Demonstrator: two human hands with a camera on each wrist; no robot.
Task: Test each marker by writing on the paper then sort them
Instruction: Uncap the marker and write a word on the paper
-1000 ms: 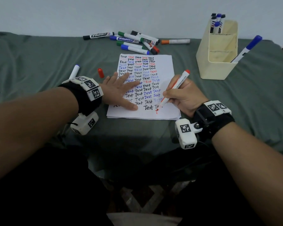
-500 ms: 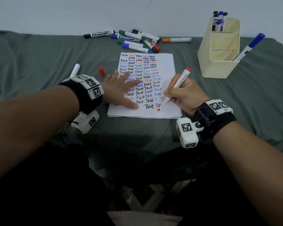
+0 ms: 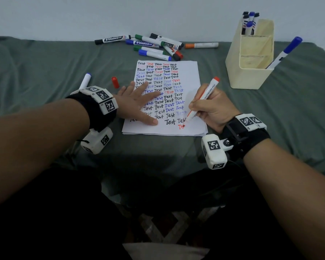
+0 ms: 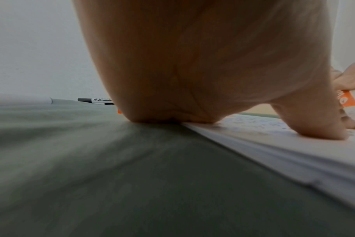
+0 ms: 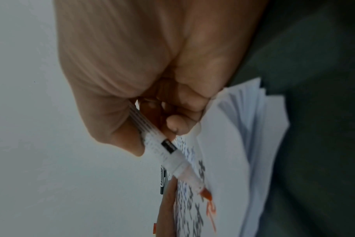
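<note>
Marker (image 3: 202, 100) pinched in right hand (image 3: 212, 108) fingers, tip on paper (image 3: 192, 126) (red letters), left hand (image 3: 137, 103) fingers spread flat.

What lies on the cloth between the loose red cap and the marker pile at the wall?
Nothing: in the head view only bare green cloth separates the red cap from the marker pile.

The paper (image 3: 188, 76) bears rows of handwritten "Test". The red marker (image 3: 204, 96) reads "WHITEBOARD PEN". The black marker (image 3: 113, 39) and blue marker (image 3: 143, 43) read "Whiteboard".
</note>
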